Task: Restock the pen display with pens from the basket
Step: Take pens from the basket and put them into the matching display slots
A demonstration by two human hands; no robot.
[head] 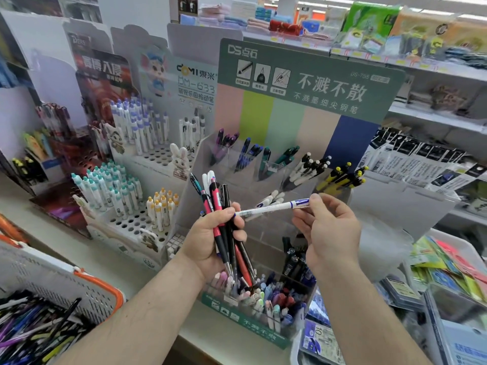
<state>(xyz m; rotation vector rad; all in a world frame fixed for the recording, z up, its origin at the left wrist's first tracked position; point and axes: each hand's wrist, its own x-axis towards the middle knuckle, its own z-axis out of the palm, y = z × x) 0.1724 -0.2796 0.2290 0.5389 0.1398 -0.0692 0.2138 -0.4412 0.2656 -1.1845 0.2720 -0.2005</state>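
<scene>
Right hand [330, 230] pinches one white pen [274, 206] by its blue end, over the pen display [263, 164] — left hand [213, 241] grips a bunch of pens [224, 219]. Pens look light, stiff, slippery — hold mid-barrel.

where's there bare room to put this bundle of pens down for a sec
Bare cream counter lies between the white basket with orange handles and the white peg-hole pen stands. Another strip runs along the counter edge before the green-fronted clear pen tray. Right of that tray, stacked stationery packs crowd everything.
</scene>
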